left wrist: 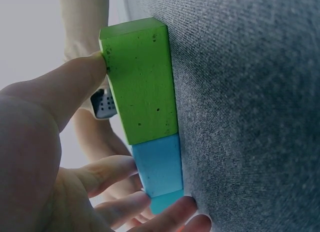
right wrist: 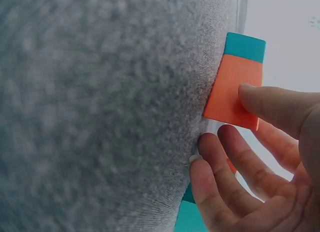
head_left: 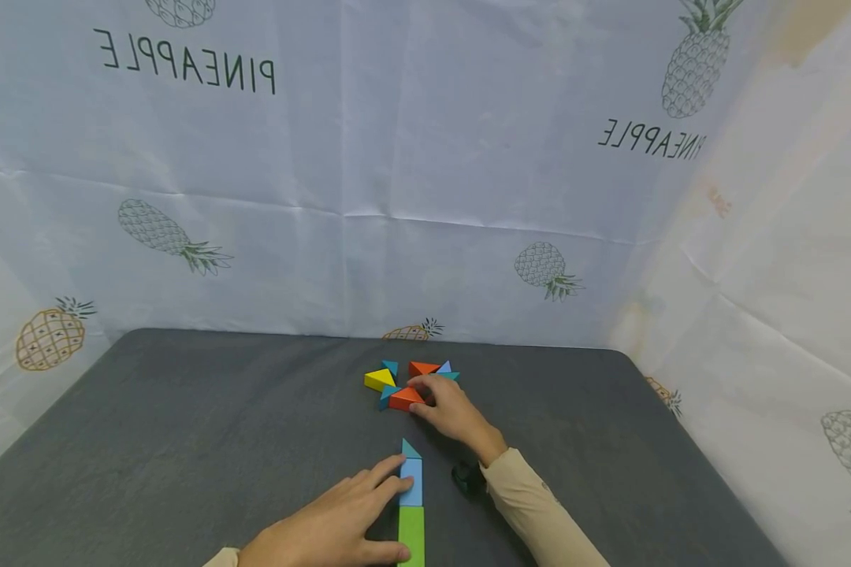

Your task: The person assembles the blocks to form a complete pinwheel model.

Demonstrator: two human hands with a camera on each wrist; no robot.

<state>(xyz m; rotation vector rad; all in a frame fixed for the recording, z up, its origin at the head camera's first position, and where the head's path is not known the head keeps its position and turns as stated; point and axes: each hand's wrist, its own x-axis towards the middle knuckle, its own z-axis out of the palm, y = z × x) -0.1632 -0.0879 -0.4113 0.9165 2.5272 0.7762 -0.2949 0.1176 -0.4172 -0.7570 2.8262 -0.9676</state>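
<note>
My left hand lies beside a straight row of blocks, its thumb touching the long green block and its fingertips along the light blue block. A small teal triangular block caps the row's far end. Farther away, my right hand pinches an orange-red triangular block, with the thumb on its near face and the index finger behind. A teal triangular block adjoins it on the left. Behind the hand, other pieces are partly hidden.
Around the right hand, triangular blocks form a loose ring: a yellow one, a teal one, another orange-red one and a light blue one. A dark object sits by the right wrist. The grey tabletop ends at a printed curtain.
</note>
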